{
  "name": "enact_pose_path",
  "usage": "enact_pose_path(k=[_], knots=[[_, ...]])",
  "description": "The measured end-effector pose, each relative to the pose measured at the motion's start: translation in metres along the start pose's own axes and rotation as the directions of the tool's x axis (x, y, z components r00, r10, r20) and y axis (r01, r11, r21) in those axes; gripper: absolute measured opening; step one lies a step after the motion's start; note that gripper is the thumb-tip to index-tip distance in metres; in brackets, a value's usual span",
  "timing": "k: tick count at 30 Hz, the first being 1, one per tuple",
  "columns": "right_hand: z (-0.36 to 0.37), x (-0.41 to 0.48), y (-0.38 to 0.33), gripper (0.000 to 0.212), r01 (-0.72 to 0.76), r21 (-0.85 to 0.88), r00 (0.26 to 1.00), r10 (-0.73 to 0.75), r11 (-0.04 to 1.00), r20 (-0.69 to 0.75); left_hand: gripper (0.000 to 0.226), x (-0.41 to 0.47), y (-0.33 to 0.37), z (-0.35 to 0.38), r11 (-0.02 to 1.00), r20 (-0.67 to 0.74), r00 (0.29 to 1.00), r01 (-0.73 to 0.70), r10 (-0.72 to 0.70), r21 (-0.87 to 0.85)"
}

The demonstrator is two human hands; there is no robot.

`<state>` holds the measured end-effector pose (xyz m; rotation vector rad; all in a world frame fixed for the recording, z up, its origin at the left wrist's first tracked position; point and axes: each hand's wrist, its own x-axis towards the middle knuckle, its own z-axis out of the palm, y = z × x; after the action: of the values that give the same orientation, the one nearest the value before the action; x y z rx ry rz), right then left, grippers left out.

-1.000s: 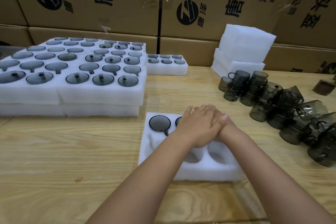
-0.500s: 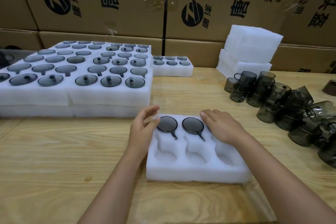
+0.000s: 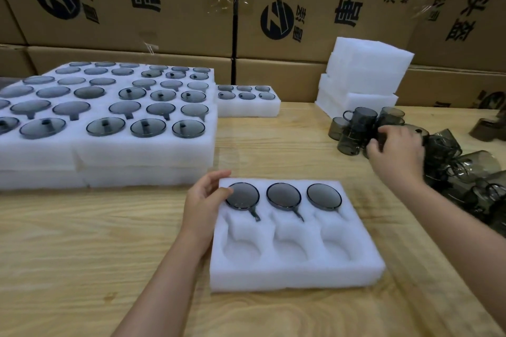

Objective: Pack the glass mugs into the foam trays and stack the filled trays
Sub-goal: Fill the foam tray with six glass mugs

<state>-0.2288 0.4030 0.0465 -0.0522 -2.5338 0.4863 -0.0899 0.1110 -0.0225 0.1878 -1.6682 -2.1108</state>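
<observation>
A white foam tray [image 3: 295, 273] lies in front of me on the wooden table. Its back row holds three smoky glass mugs [image 3: 284, 196]; the three front pockets are empty. My left hand [image 3: 204, 200] holds the tray's back left corner, thumb on top beside the leftmost mug [image 3: 242, 195]. My right hand [image 3: 397, 150] is out to the right, fingers spread over the near end of a pile of loose glass mugs [image 3: 465, 169], blurred and touching them.
Stacked filled trays [image 3: 137, 150] cover the left of the table, with one small filled tray [image 3: 246, 109] behind them. Empty foam trays [image 3: 367, 68] are piled at the back right. Cardboard boxes [image 3: 273, 74] wall off the rear. A brown object [image 3: 487, 128] sits far right.
Both hands left the third mug pressed into the back row. My left hand went to the tray's left corner; my right hand swung right to the mug pile.
</observation>
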Motion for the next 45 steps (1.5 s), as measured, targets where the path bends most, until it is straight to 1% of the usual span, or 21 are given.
enact_pose_path(k=[2,4,7,9,12,15,19,21,26,30,33,35,36,38,40,43,45], knots=[[-0.001,0.022,0.012,0.042,-0.006,-0.165,1.000,0.006,0.986,0.000,0.030,0.000,0.000,0.001,1.000,-0.001,1.000,-0.004,0.004,0.004],[0.000,0.042,0.020,0.046,-0.013,-0.295,0.998,0.029,0.955,0.049,0.026,-0.001,0.001,0.001,1.000,0.013,1.000,-0.005,0.005,0.006],[0.006,0.063,0.025,0.050,-0.021,-0.392,0.982,0.092,0.920,0.162,0.033,-0.001,0.000,0.000,1.000,0.015,1.000,0.010,-0.010,0.004],[0.011,0.072,0.027,0.052,-0.010,-0.431,0.970,0.114,0.902,0.216,0.034,-0.001,-0.001,0.000,1.000,0.017,1.000,0.010,-0.010,0.007],[0.017,0.081,0.028,0.049,0.011,-0.479,0.958,0.128,0.878,0.257,0.035,-0.001,-0.002,-0.002,1.000,0.022,1.000,0.001,-0.001,0.006],[0.019,0.089,0.027,0.036,0.019,-0.512,0.973,0.102,0.859,0.207,0.035,-0.001,-0.003,-0.002,1.000,0.035,0.999,-0.004,0.004,0.001],[0.019,0.096,0.027,0.006,0.065,-0.481,0.992,-0.005,0.874,0.126,0.035,-0.001,-0.004,-0.002,1.000,0.033,0.999,0.006,-0.006,-0.005],[0.020,0.098,0.028,0.007,0.078,-0.450,0.991,-0.022,0.889,0.130,0.036,-0.001,-0.005,-0.003,1.000,0.032,0.999,0.022,-0.021,-0.005],[0.023,0.097,0.026,0.020,0.128,-0.322,0.988,-0.094,0.938,0.119,0.035,-0.001,-0.006,-0.003,0.999,0.031,0.998,0.048,-0.048,-0.006],[0.019,0.094,0.025,0.030,0.103,-0.193,0.989,-0.080,0.976,0.122,0.034,-0.001,-0.005,-0.002,0.999,0.034,0.998,0.050,-0.051,0.007],[0.010,0.087,0.022,0.031,0.086,-0.049,0.988,-0.079,0.995,0.130,0.034,-0.002,-0.003,-0.002,0.998,0.026,0.997,0.066,-0.067,0.013],[0.002,0.077,0.015,0.028,0.065,0.078,0.993,-0.072,0.995,0.094,0.034,-0.003,-0.001,-0.001,0.997,0.019,0.997,0.076,-0.077,0.019],[-0.003,0.069,0.009,0.026,0.029,0.161,0.997,-0.040,0.987,0.064,0.034,-0.003,0.001,-0.001,0.997,0.015,0.997,0.078,-0.078,0.024],[-0.013,0.048,-0.008,0.023,-0.058,0.364,0.998,0.063,0.930,-0.001,0.030,-0.004,0.003,0.000,0.996,0.008,0.997,0.079,-0.080,0.033],[-0.023,0.018,-0.028,0.022,-0.071,0.549,0.989,0.130,0.833,-0.069,0.024,-0.005,0.005,0.001,0.996,-0.002,0.997,0.075,-0.075,0.037],[-0.036,-0.046,-0.064,0.025,0.022,0.748,0.980,0.133,0.664,-0.146,0.032,-0.005,0.006,0.002,0.994,-0.026,0.997,0.077,-0.075,0.078],[-0.041,-0.087,-0.091,0.032,0.076,0.824,0.981,0.105,0.561,-0.162,0.033,-0.004,0.006,0.002,0.992,-0.040,0.997,0.067,-0.063,0.104]])
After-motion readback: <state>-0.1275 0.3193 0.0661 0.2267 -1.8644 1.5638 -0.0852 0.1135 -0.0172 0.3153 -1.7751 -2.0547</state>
